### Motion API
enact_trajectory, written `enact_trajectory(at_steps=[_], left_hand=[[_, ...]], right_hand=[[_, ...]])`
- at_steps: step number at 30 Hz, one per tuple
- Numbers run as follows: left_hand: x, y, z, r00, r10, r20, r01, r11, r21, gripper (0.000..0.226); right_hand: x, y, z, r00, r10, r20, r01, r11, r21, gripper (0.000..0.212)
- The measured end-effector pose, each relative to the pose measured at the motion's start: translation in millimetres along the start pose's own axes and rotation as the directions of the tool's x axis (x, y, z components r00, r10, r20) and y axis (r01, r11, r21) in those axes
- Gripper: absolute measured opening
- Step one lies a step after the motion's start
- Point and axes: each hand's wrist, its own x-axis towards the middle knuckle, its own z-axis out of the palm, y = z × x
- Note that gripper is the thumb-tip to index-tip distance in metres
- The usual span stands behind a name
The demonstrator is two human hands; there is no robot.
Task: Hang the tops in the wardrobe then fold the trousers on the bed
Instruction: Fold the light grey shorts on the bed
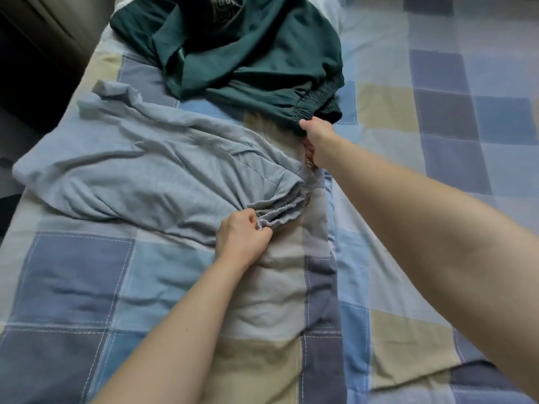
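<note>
On the checked bed [408, 118], our left hand [245, 237] pinches the grey trousers' [140, 170] waistband; our right hand [316, 141] grips its far end beside green clothes [248, 53]. We should pull the band taut before folding.

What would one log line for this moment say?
stage: folding trousers | left hand: pinches grey trousers waistband | right hand: grips at green trousers waistband | surface: checked bedspread

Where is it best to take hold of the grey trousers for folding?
At the elastic waistband, from its near end, where the left hand already pinches it. The gathered band lies bunched and raised, so fingers can close on it easily.
</note>
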Motion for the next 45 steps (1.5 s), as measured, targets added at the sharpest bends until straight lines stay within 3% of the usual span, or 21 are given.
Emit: enact_trajectory(at_steps=[3,6,9,12,14,16,19,23,25,29,31,33,38,42,45], left_hand=[[-19,-4,-15,0.996,-0.094,0.003,0.094,0.995,-0.025,0.033],[-65,-24,-35,0.987,-0.152,0.051,0.149,0.987,0.059,0.042],[-130,-41,-63,0.968,-0.195,0.157,0.178,0.978,0.112,0.052],[-191,-61,-89,0.939,-0.282,0.198,0.268,0.959,0.094,0.041],[-226,-70,-108,0.92,-0.327,0.217,0.307,0.944,0.119,0.033],[-255,-74,-125,0.907,-0.353,0.228,0.334,0.935,0.121,0.036],[-284,-73,-151,0.885,-0.373,0.279,0.365,0.927,0.084,0.04],[-312,-64,-184,0.862,-0.313,0.399,0.343,0.939,-0.005,0.021],[-320,-52,-202,0.857,-0.249,0.45,0.302,0.952,-0.049,0.024],[-335,-22,-247,0.854,-0.115,0.508,0.197,0.974,-0.109,0.036],[-341,-8,-267,0.855,-0.044,0.517,0.116,0.987,-0.107,0.032],[-347,8,-290,0.863,0.02,0.505,0.025,0.996,-0.082,0.032],[-351,45,-350,0.88,0.249,0.404,-0.246,0.967,-0.06,0.04],[-346,75,-391,0.919,0.306,0.247,-0.294,0.952,-0.087,0.032],[-341,95,-413,0.899,0.296,0.321,-0.245,0.951,-0.191,0.022]], right_hand=[[-43,10,-11,0.993,0.102,0.068,-0.114,0.971,0.211,0.011],[-104,33,-24,0.985,0.09,0.149,-0.117,0.977,0.179,0.018],[-184,59,-36,0.97,0.1,0.22,-0.115,0.992,0.058,0.014],[-255,90,-40,0.959,0.15,0.24,-0.138,0.988,-0.069,0.012],[-295,109,-42,0.946,0.147,0.29,-0.094,0.978,-0.188,0.017],[-327,126,-43,0.923,0.166,0.346,-0.036,0.935,-0.354,0.007],[-372,141,-43,0.863,0.266,0.43,0.064,0.787,-0.614,0.05],[-433,146,-34,0.762,0.205,0.614,0.328,0.696,-0.639,0.075],[-459,141,-29,0.74,0.171,0.65,0.408,0.654,-0.637,0.066],[-500,106,-28,0.812,0.183,0.554,0.305,0.677,-0.67,0.023],[-511,81,-34,0.806,0.112,0.581,0.408,0.606,-0.683,0.02],[-523,52,-43,0.808,-0.001,0.59,0.471,0.603,-0.644,0.022],[-564,-35,-68,0.836,-0.188,0.515,0.423,0.819,-0.388,0.028],[-604,-101,-93,0.837,-0.296,0.461,0.401,0.904,-0.148,0.028],[-622,-139,-117,0.867,-0.331,0.373,0.381,0.922,-0.067,0.024]])
